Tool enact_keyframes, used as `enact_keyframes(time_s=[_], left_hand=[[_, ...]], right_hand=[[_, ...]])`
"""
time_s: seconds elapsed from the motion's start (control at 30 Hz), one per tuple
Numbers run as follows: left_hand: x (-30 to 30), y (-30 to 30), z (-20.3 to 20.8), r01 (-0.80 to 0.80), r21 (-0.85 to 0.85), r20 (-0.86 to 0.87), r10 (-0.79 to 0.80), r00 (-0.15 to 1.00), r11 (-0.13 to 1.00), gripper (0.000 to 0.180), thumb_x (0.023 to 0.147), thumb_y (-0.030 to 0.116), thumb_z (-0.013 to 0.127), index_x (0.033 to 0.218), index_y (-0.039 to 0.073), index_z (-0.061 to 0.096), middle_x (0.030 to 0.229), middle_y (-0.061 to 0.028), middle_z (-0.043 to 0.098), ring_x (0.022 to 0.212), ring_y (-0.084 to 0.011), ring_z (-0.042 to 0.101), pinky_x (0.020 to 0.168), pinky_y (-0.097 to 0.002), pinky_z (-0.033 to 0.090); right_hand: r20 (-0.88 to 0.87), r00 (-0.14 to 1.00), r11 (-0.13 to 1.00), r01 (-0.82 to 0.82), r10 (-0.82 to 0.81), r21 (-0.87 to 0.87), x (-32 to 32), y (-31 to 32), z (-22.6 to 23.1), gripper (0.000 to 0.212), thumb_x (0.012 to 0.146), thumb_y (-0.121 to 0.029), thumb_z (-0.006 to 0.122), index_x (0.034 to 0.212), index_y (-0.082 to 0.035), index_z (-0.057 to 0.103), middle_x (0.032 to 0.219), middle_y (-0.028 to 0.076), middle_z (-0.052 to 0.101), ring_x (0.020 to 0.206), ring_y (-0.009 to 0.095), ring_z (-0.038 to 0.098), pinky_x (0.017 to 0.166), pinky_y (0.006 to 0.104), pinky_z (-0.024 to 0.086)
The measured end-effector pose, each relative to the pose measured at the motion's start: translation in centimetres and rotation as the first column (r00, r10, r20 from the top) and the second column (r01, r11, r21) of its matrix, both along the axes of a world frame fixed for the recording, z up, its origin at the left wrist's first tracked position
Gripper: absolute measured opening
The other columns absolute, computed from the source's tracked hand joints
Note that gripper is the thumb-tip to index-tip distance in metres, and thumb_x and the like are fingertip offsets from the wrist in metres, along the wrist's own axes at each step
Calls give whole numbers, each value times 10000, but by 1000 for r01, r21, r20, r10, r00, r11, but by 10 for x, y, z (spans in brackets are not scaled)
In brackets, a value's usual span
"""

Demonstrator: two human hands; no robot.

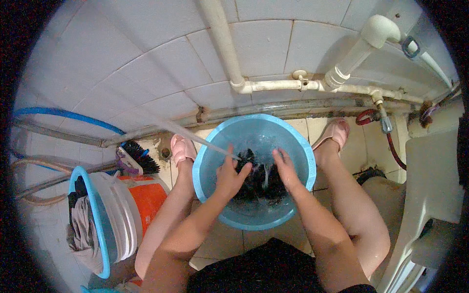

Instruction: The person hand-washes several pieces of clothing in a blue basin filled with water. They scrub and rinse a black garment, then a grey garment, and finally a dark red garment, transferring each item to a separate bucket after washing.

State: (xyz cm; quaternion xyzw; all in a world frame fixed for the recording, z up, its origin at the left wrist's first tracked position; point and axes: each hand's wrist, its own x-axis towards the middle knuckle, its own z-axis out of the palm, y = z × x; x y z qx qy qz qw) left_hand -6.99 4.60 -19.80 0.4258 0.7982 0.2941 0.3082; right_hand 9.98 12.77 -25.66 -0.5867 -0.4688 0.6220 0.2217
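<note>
A light blue plastic basin (299,141) stands on the floor between my feet. In it lies a dark, wet bundle that looks like black cloth (259,183), with some water around it. My left hand (230,177) is over the left side of the bundle, thumb and fingers apart. My right hand (287,171) hovers at the bundle's right edge, its fingers also spread. A pale stream of water (195,138) slants in from the upper left, past my left fingertips, onto the cloth. Whether the fingertips touch the cloth is hard to tell.
At left, a blue-rimmed basin (101,234) with grey and black cloth rests by an orange and white bucket (146,195). A black-bristled brush (139,158) lies behind. White pipes (278,85) run along the tiled wall; a white fixture (430,171) stands at right.
</note>
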Motion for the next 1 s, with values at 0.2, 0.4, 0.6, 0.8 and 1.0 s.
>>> enact_keyframes(time_s=[0.2,0.4,0.6,0.8,1.0], left_hand=[[-4,-29,23,567,-400,-310,-688,656,720,669,782,515,586,1336,188,402,1395,-203,270,1280,-418,223,878,-665,313],[14,-10,-57,348,-544,-403,-601,690,764,577,841,432,532,1354,229,362,1405,-157,302,1285,-388,284,896,-653,324],[1,33,-82,235,-497,-474,-489,733,835,536,826,380,550,1308,181,426,1380,-110,359,1178,-360,432,883,-544,410],[-18,66,-111,200,-501,-344,-406,847,842,496,848,404,532,1273,156,469,1350,-97,421,1193,-324,452,947,-474,395],[-9,29,-41,131,-120,-41,-136,990,984,484,844,453,523,1148,77,521,1149,-197,547,1087,-369,507,925,-458,360]], right_hand=[[827,401,541,-829,394,144,-1,-42,54,764,672,-554,680,1325,-248,430,1435,151,221,1312,363,203,908,688,252],[831,233,470,-882,505,-38,-20,-25,-12,693,776,-500,589,1364,-219,353,1369,160,326,1236,392,325,939,634,293],[835,316,554,-833,451,16,-40,17,-21,512,858,-396,508,1314,-179,426,1312,150,410,1157,377,442,955,502,381],[669,541,781,-618,510,-95,-48,52,-37,526,871,-469,453,1220,-78,501,1217,173,529,1094,405,509,938,483,397],[67,996,993,-49,57,-106,-17,22,-38,697,787,-662,463,1193,-103,554,1202,247,526,1111,430,496,978,439,356]])
